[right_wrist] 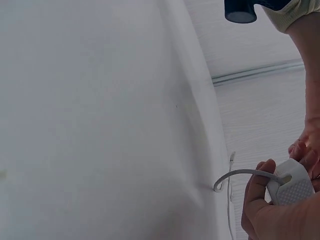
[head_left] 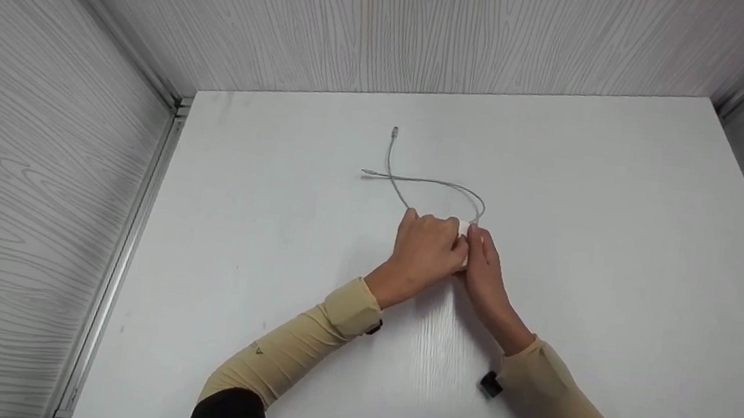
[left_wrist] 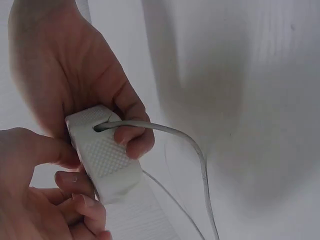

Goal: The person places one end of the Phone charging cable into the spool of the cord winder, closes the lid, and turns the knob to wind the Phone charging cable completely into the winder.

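In the head view both hands meet near the middle of the table over a small white cable winder [head_left: 464, 227]. My left hand [head_left: 425, 247] curls round it from the left, and my right hand [head_left: 484, 269] grips its right side. The left wrist view shows the winder [left_wrist: 111, 156] with dimpled faces and a slot; fingers and thumbs from both hands press against it. Out of the slot comes a thin grey cable [left_wrist: 192, 142]. On the table beyond the hands the cable [head_left: 429, 180] crosses itself, with its plug [head_left: 395, 131] pointing away and the other end to the left.
A white table [head_left: 261, 188] lies under the hands. Grey wood-grain panels [head_left: 367, 17] stand behind it and at both sides. A metal rail [head_left: 126, 243] runs along the left edge. A small black device [head_left: 491, 384] sits at the right wrist.
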### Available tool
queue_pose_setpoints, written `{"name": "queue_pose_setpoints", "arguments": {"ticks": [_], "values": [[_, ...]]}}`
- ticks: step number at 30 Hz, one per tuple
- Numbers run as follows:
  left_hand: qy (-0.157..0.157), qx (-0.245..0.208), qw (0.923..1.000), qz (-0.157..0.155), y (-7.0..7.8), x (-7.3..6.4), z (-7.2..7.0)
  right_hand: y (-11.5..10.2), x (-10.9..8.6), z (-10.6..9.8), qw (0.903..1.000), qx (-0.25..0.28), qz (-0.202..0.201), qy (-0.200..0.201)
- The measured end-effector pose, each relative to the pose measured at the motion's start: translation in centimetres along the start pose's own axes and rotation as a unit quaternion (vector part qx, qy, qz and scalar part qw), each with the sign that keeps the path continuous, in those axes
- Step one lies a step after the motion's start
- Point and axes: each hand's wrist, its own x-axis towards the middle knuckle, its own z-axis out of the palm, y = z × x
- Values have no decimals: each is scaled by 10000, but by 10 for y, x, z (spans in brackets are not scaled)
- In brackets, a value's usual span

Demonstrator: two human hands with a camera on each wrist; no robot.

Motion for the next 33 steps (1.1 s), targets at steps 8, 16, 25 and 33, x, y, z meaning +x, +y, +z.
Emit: {"name": "queue_pose_setpoints", "arguments": {"ticks": [8, 16, 25, 33], "values": [[296, 677, 9792, 1887, -22, -4, -6, 3, 1, -6, 9999, 9, -12, -145], [377, 1601, 9472, 2754, -36, 5, -13, 4, 0, -4, 9994, 166, 38, -306], [510, 1975, 9399, 2738, -32, 10, -10, 2, -2, -2, 9994, 140, 125, -292], [526, 1661, 9613, 2134, -21, 6, -3, -2, -1, -1, 9992, -383, 79, -22]]}}
